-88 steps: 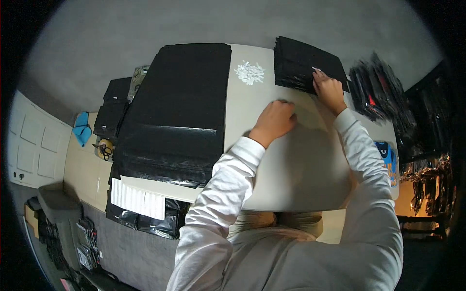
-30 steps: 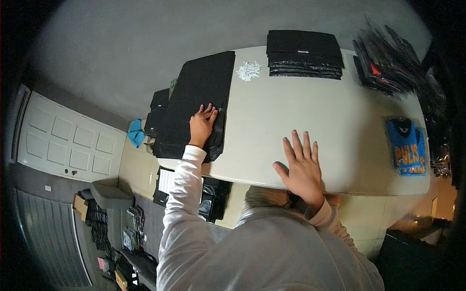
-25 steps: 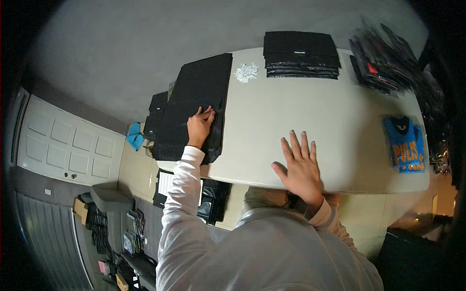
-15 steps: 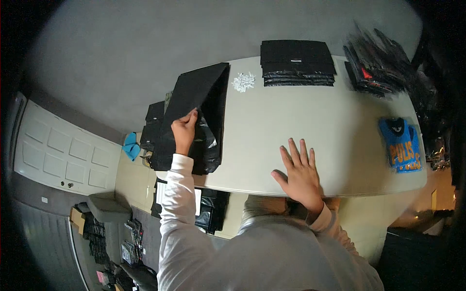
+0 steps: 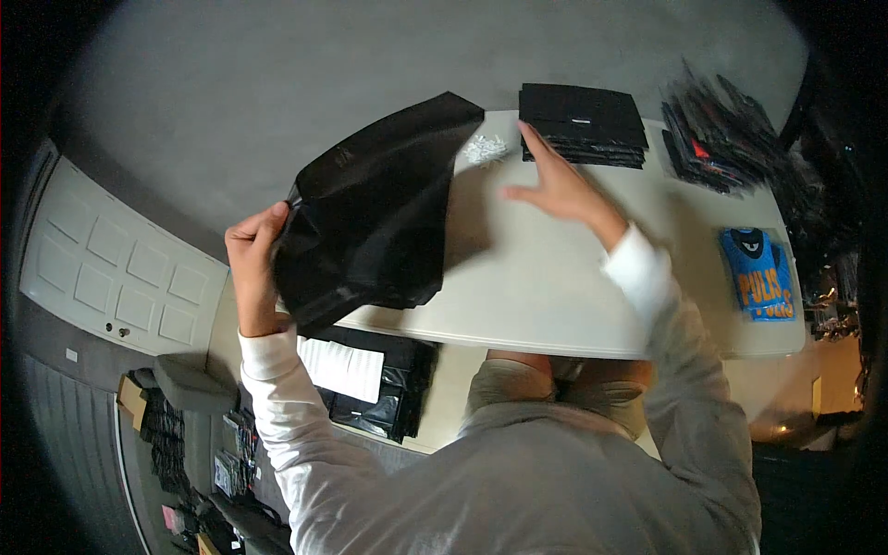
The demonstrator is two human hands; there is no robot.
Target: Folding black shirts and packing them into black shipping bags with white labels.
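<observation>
A large black plastic bag [image 5: 379, 213] hangs tilted above the table's left end. My left hand [image 5: 254, 250] pinches its left edge between thumb and fingers. My right hand [image 5: 561, 185] is raised over the table, thumb and fingers apart, holding nothing, to the right of the bag and apart from it. Just beyond the bag's upper right corner lies a small heap of white bits [image 5: 485, 149], partly hidden. Past my right fingertips sits a neat stack of black packages [image 5: 583, 125] at the far edge.
On the white table [image 5: 555, 305], a blue packed garment [image 5: 758, 273] with orange lettering lies at the right end. Plastic-wrapped dark packages [image 5: 717, 139] are piled at the far right. Below the table's left front edge, white papers [image 5: 342, 368] rest on black packages [image 5: 393, 416].
My left hand has lifted the black bag off the left side and swung it up and leftward. My right hand has risen from the table and moved toward the far stack.
</observation>
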